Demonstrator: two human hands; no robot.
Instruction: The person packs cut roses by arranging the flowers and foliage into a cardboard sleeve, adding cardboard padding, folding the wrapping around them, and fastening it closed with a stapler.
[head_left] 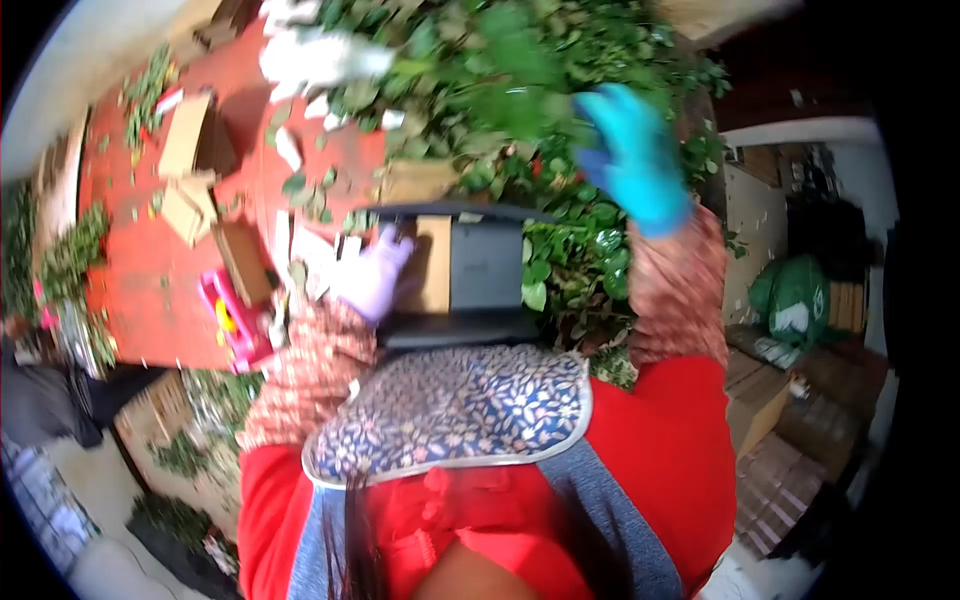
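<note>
My left hand [370,278], in a pale purple glove, is at the left side of a black holder [487,268]. Its fingers look apart and I see nothing in them. A brown cardboard piece [433,262] lies inside that holder, right beside the fingertips. My right hand [637,155], in a blue glove, is raised over the leafy stems [590,235] on the right and is smeared by motion. Blurred green leaves [515,80] are just left of its fingers; whether it grips them I cannot make out.
The red table [155,295] carries folded cardboard pieces [195,140], a pink plastic dispenser [235,318], white wrapping [325,60] and scattered leaves. Cut greenery is heaped at the back. Stacked boxes [775,490] and a green sack [800,300] stand at right. Another person [50,390] is at far left.
</note>
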